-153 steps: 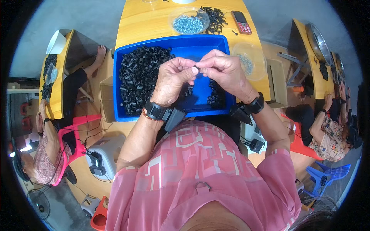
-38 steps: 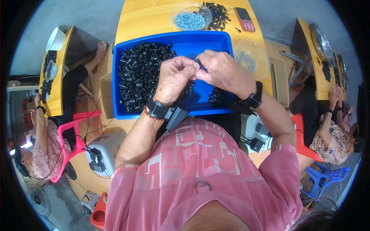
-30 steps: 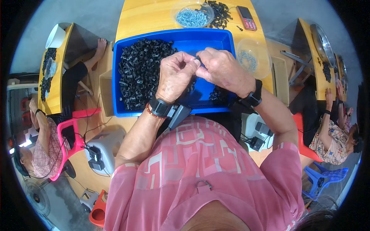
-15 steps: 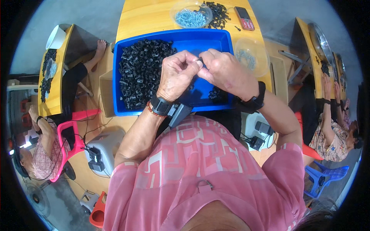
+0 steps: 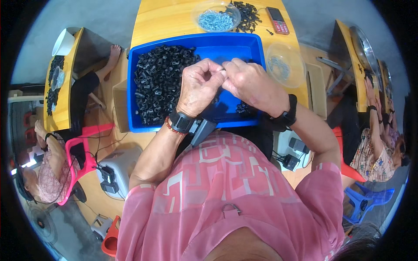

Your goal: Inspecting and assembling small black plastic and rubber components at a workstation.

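Over the blue tray, my left hand and my right hand meet fingertip to fingertip. Both are closed in a pinch around a small dark piece, mostly covered by the fingers, so its kind does not show. A large heap of small black plastic clips fills the tray's left side. Below my right hand lies a smaller cluster of black parts in the tray's near right corner.
Beyond the tray stand a clear bowl of silvery screws, a pile of black parts and a red phone. A clear tub with few screws sits right of the tray. Other people work at tables on both sides.
My right hand has shifted slightly left and turned a little, its fingers still pinched against the left hand's. The left hand stays nearly in place.
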Action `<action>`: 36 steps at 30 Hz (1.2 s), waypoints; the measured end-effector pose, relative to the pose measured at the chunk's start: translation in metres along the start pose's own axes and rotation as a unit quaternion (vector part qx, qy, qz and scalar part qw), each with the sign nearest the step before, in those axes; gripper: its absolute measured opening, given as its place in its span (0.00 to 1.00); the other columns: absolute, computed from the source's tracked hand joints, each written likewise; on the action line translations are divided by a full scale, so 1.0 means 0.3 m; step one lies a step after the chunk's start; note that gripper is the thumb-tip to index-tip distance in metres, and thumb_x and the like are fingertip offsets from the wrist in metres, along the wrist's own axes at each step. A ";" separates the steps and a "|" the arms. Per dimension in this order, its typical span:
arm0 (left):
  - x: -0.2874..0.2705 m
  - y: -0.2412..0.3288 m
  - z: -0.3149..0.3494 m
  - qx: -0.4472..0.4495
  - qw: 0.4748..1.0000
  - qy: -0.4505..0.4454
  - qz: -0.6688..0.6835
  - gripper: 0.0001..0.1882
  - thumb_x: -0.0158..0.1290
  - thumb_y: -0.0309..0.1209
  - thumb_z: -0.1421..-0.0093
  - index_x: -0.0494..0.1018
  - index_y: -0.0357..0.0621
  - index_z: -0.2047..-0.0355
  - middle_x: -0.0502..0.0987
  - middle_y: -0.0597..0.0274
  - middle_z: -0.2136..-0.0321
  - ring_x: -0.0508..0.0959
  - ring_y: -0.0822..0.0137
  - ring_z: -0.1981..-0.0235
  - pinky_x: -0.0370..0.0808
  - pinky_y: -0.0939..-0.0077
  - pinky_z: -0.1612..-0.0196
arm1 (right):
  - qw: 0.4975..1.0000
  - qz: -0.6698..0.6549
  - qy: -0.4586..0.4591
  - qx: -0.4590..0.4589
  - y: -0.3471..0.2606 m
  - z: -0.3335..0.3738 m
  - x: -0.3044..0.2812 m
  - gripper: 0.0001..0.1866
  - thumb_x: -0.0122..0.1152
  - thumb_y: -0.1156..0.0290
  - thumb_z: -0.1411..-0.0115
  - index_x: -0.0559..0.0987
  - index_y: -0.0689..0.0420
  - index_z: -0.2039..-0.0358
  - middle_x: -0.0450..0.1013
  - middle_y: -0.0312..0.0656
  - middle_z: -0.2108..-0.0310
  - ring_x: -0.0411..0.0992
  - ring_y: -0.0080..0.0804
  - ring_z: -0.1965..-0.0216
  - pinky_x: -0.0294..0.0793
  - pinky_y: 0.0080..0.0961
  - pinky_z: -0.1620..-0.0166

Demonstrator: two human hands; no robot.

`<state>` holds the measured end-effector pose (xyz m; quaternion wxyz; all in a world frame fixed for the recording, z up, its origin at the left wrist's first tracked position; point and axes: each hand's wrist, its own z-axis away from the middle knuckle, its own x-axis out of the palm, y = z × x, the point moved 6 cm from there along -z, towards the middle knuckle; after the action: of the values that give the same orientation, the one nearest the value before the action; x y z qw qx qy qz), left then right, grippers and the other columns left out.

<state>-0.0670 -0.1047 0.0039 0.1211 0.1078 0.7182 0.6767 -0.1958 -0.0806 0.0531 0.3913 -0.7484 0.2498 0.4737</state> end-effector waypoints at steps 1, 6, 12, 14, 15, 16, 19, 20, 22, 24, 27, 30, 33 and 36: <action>0.002 -0.006 0.001 -0.022 1.000 0.003 -0.011 0.01 0.57 0.21 0.40 0.77 0.37 0.70 0.77 0.69 0.73 0.73 0.79 0.71 0.72 0.82 0.65 | 1.000 -0.014 0.012 0.017 0.012 0.004 0.006 0.13 0.63 0.65 0.43 0.74 0.63 0.69 0.73 0.51 0.71 0.76 0.50 0.67 0.77 0.42 0.65; -0.035 -0.001 -0.010 -0.012 0.993 0.083 0.088 0.03 0.55 0.24 0.38 0.76 0.38 0.69 0.80 0.64 0.71 0.76 0.77 0.72 0.74 0.81 0.66 | 0.993 -0.110 0.045 0.003 0.056 -0.050 -0.030 0.15 0.63 0.66 0.43 0.77 0.66 0.62 0.75 0.53 0.68 0.76 0.52 0.64 0.77 0.41 0.61; -0.146 0.027 0.013 0.071 0.950 0.239 0.190 0.07 0.58 0.25 0.38 0.74 0.39 0.61 0.81 0.56 0.65 0.78 0.73 0.71 0.78 0.76 0.66 | 0.992 -0.099 -0.075 0.019 0.140 -0.057 0.076 0.12 0.62 0.72 0.43 0.78 0.65 0.60 0.77 0.53 0.64 0.76 0.52 0.61 0.76 0.39 0.57; -0.195 0.059 0.038 0.106 0.939 0.262 0.194 0.07 0.58 0.24 0.38 0.73 0.39 0.61 0.80 0.53 0.64 0.79 0.72 0.71 0.79 0.75 0.67 | 0.989 -0.098 -0.111 0.002 0.117 -0.061 0.103 0.12 0.62 0.72 0.43 0.78 0.65 0.60 0.77 0.53 0.64 0.75 0.53 0.60 0.75 0.40 0.56; -0.228 0.084 0.051 0.131 0.933 0.273 0.192 0.07 0.58 0.24 0.38 0.74 0.39 0.60 0.80 0.52 0.64 0.79 0.71 0.71 0.79 0.75 0.67 | 0.985 -0.095 -0.146 -0.015 0.099 -0.064 0.123 0.12 0.62 0.72 0.43 0.78 0.65 0.61 0.77 0.53 0.63 0.75 0.54 0.59 0.74 0.41 0.55; -0.281 0.096 0.074 0.137 0.926 0.305 0.173 0.07 0.57 0.24 0.38 0.74 0.39 0.59 0.80 0.50 0.64 0.79 0.70 0.71 0.79 0.75 0.67 | 0.981 -0.097 -0.169 -0.009 0.083 -0.073 0.127 0.12 0.63 0.71 0.43 0.78 0.65 0.61 0.77 0.53 0.63 0.74 0.54 0.58 0.74 0.41 0.54; -0.457 0.093 0.135 0.162 0.901 0.369 0.160 0.08 0.58 0.23 0.38 0.74 0.38 0.59 0.80 0.51 0.63 0.79 0.71 0.70 0.79 0.77 0.67 | 0.971 -0.114 -0.207 0.029 0.089 -0.076 0.157 0.13 0.63 0.70 0.44 0.78 0.65 0.61 0.77 0.54 0.63 0.74 0.54 0.58 0.74 0.41 0.54; -0.529 0.086 0.165 0.159 0.889 0.404 0.144 0.08 0.58 0.23 0.38 0.74 0.38 0.59 0.81 0.51 0.63 0.79 0.71 0.71 0.80 0.77 0.67 | 0.971 -0.113 -0.207 0.029 0.088 -0.077 0.155 0.13 0.63 0.70 0.44 0.78 0.65 0.61 0.77 0.54 0.63 0.74 0.54 0.58 0.74 0.41 0.54; -0.654 0.057 0.217 0.150 0.867 0.451 0.146 0.07 0.58 0.23 0.39 0.75 0.39 0.61 0.81 0.53 0.64 0.79 0.71 0.72 0.79 0.77 0.67 | 0.977 -0.098 -0.187 0.021 0.089 -0.073 0.153 0.13 0.64 0.69 0.44 0.78 0.65 0.63 0.77 0.55 0.64 0.74 0.55 0.59 0.74 0.42 0.55; -0.752 0.020 0.278 0.116 0.849 0.492 0.156 0.08 0.60 0.25 0.41 0.73 0.40 0.62 0.80 0.57 0.67 0.77 0.73 0.72 0.76 0.81 0.69 | 0.975 -0.096 -0.198 0.026 0.079 -0.080 0.157 0.12 0.64 0.70 0.44 0.78 0.65 0.64 0.77 0.55 0.65 0.74 0.55 0.60 0.74 0.43 0.56; -0.901 -0.138 0.361 0.036 0.829 0.536 0.157 0.07 0.60 0.29 0.39 0.74 0.42 0.64 0.80 0.60 0.68 0.77 0.72 0.72 0.77 0.75 0.67 | 0.970 -0.086 -0.223 0.033 0.055 -0.088 0.170 0.11 0.64 0.71 0.45 0.78 0.66 0.66 0.77 0.56 0.66 0.74 0.56 0.61 0.74 0.43 0.57; -0.995 -0.251 0.406 -0.083 0.801 0.562 0.188 0.09 0.60 0.31 0.40 0.75 0.42 0.61 0.80 0.61 0.66 0.78 0.69 0.70 0.77 0.70 0.63 | 0.971 -0.093 -0.220 0.032 0.043 -0.084 0.180 0.09 0.62 0.73 0.46 0.77 0.66 0.68 0.77 0.56 0.68 0.75 0.57 0.63 0.74 0.43 0.59; -1.066 -0.327 0.436 -0.170 0.783 0.562 0.207 0.16 0.60 0.30 0.41 0.74 0.39 0.53 0.79 0.58 0.61 0.78 0.65 0.62 0.74 0.66 0.57 | 0.972 -0.135 -0.187 0.043 0.042 -0.086 0.168 0.08 0.61 0.74 0.46 0.77 0.65 0.68 0.76 0.55 0.70 0.75 0.54 0.65 0.75 0.40 0.61; -1.065 -0.295 0.453 -0.183 0.790 0.566 0.147 0.19 0.61 0.30 0.42 0.73 0.37 0.51 0.79 0.58 0.60 0.78 0.65 0.59 0.74 0.68 0.57 | 0.966 -0.200 -0.155 0.060 0.055 -0.078 0.139 0.07 0.62 0.75 0.45 0.77 0.65 0.68 0.76 0.52 0.71 0.77 0.46 0.67 0.76 0.35 0.63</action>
<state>0.2800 -0.0835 -0.0830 -0.3908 -0.2140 0.4965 0.7450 -0.1782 -0.1095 0.0154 0.5565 -0.6757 0.0593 0.4798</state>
